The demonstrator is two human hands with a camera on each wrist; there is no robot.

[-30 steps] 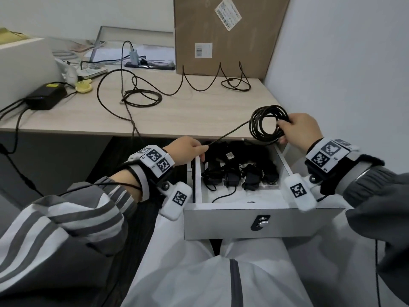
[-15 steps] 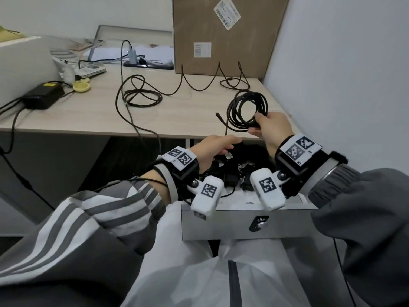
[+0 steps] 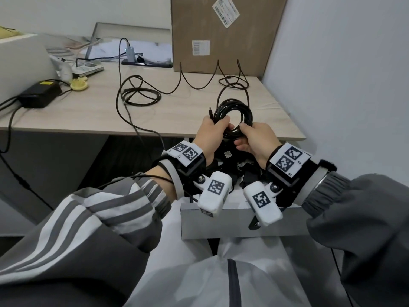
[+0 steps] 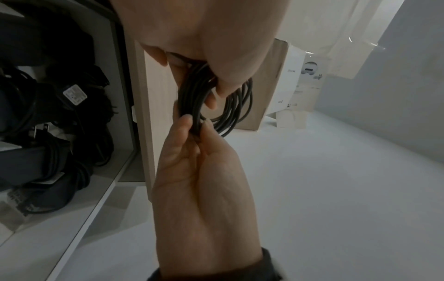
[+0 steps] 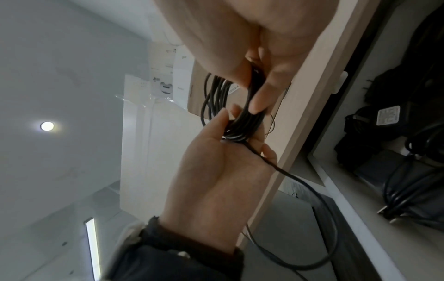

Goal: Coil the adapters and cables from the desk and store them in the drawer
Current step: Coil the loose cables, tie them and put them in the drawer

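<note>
A: Pale wood desk [image 3: 93, 111] against a grey wall, head view. Where is the task item?

B: The coiled black round cable [image 3: 234, 117] is held above the desk's near edge, over the open white metal drawer [image 3: 221, 222]. The ring faces the camera; its plug end [image 3: 210, 112] sticks up at the left. The left hand [image 3: 210, 134] has fingers curled round the left side of the ring. The right hand [image 3: 256, 138] pinches the lower right side.

A: Drawer contents?

B: Black adapters and cords [image 3: 228, 160], mostly hidden by the wrists. On the desk: a loose dark brown cable [image 3: 141, 97], a black rectangular power brick [image 3: 39, 96], and a brown cardboard box [image 3: 221, 34] upright at the back.

A: Left wrist view?

B: Coil [image 4: 216, 102] seen almost edge-on, long axis running away from the lens. Left thumb and fingertips [image 4: 187, 121] pinch the near strands; the right hand [image 4: 211, 38] grips from above. The drawer [image 4: 100, 190] at left holds black power adapters with bundled cords [image 4: 48, 121].

A: Right wrist view?

B: Coil [image 5: 230, 106] again edge-on. Right hand [image 5: 228, 167] pinches the bundle; the left hand [image 5: 240, 38] clamps it from above. A loose dark strand [image 5: 312, 190] hangs past the palm. The drawer [image 5: 346, 190] at right contains black adapters [image 5: 396, 133].
</note>
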